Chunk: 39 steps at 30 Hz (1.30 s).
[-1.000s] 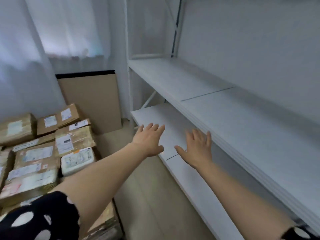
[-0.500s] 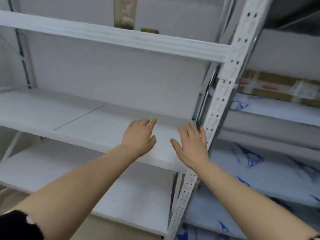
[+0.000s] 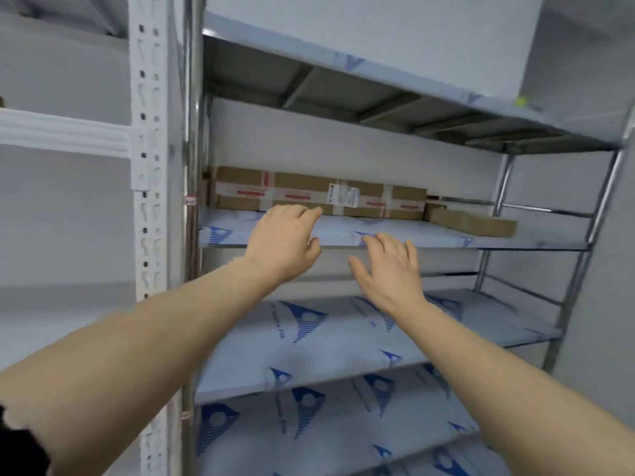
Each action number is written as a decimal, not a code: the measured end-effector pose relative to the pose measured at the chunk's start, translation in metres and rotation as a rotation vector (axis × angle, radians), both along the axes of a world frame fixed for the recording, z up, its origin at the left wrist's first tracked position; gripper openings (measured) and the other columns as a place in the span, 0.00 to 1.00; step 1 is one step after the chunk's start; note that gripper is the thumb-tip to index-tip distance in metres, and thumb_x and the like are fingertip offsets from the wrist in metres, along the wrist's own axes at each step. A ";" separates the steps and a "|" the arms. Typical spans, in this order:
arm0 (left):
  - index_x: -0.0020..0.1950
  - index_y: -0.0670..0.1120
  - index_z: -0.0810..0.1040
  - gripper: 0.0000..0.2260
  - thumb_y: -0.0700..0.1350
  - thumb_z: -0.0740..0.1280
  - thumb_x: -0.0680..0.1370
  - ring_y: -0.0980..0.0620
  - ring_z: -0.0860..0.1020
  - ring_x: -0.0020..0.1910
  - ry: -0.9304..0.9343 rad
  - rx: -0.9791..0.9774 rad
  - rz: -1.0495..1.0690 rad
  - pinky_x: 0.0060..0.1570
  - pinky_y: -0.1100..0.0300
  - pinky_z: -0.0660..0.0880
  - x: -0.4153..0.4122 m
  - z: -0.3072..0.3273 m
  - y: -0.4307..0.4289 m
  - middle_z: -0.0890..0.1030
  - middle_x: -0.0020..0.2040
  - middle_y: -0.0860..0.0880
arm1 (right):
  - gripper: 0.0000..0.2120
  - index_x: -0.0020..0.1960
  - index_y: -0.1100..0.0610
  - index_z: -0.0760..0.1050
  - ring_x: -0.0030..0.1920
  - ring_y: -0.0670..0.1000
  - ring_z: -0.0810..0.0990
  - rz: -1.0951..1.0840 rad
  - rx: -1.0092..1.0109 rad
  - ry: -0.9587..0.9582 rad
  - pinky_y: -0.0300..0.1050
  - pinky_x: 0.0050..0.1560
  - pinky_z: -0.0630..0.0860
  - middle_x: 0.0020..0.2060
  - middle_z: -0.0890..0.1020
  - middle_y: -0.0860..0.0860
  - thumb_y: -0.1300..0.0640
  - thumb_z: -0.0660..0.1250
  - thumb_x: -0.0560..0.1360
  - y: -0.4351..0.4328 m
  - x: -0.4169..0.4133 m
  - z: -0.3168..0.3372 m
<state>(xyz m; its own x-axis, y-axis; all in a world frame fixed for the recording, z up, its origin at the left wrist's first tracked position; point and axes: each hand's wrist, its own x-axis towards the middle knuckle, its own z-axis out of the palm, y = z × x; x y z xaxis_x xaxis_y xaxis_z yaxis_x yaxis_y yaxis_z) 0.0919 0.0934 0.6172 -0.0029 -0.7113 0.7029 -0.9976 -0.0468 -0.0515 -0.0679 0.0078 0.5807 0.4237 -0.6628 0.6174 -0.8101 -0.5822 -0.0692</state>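
Soft, even, cool indoor light; slight motion blur, wide-angle bending at edges.

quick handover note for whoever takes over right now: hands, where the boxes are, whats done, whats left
Left hand: open, holds nothing, fingertips up by the lower front edge of the long taped box; contact cannot be told.
Right hand: open, empty, in front of the shelf.
Things: long taped box lies at the back of that shelf; a smaller flat box lies to its right.
Done: nothing gripped yet.
To do: probably grip the long taped box with both hands and draw it out.
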 end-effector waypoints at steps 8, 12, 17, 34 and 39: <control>0.75 0.46 0.62 0.24 0.51 0.59 0.80 0.44 0.67 0.68 0.028 0.146 -0.058 0.66 0.53 0.65 -0.171 0.023 -0.182 0.70 0.70 0.45 | 0.25 0.74 0.53 0.60 0.73 0.53 0.60 -0.128 0.064 0.036 0.50 0.73 0.46 0.73 0.64 0.52 0.44 0.52 0.81 -0.156 -0.185 0.021; 0.75 0.47 0.62 0.24 0.52 0.59 0.80 0.44 0.68 0.68 0.032 0.220 -0.052 0.65 0.52 0.67 -0.222 0.031 -0.256 0.70 0.70 0.45 | 0.24 0.74 0.54 0.61 0.72 0.54 0.63 -0.179 0.099 0.012 0.50 0.73 0.49 0.71 0.67 0.52 0.45 0.53 0.81 -0.223 -0.244 0.021; 0.73 0.46 0.66 0.23 0.53 0.60 0.80 0.43 0.71 0.65 0.100 0.302 -0.044 0.61 0.51 0.71 -0.264 0.036 -0.355 0.71 0.68 0.43 | 0.24 0.74 0.55 0.62 0.71 0.55 0.65 -0.211 0.137 -0.039 0.51 0.71 0.56 0.71 0.68 0.53 0.45 0.54 0.81 -0.304 -0.296 0.012; 0.75 0.39 0.60 0.24 0.48 0.57 0.83 0.41 0.65 0.70 0.865 0.409 -0.133 0.66 0.55 0.64 -0.342 0.063 -0.650 0.64 0.74 0.42 | 0.21 0.69 0.59 0.66 0.66 0.57 0.71 -0.286 0.276 -0.300 0.53 0.71 0.58 0.64 0.75 0.56 0.48 0.49 0.83 -0.611 -0.360 0.062; 0.72 0.39 0.64 0.21 0.47 0.59 0.82 0.44 0.69 0.66 1.064 0.354 -0.060 0.55 0.58 0.67 -0.363 0.050 -0.692 0.69 0.69 0.40 | 0.23 0.67 0.60 0.70 0.67 0.58 0.70 -0.172 0.520 -0.387 0.53 0.70 0.61 0.65 0.74 0.58 0.46 0.50 0.82 -0.673 -0.361 0.071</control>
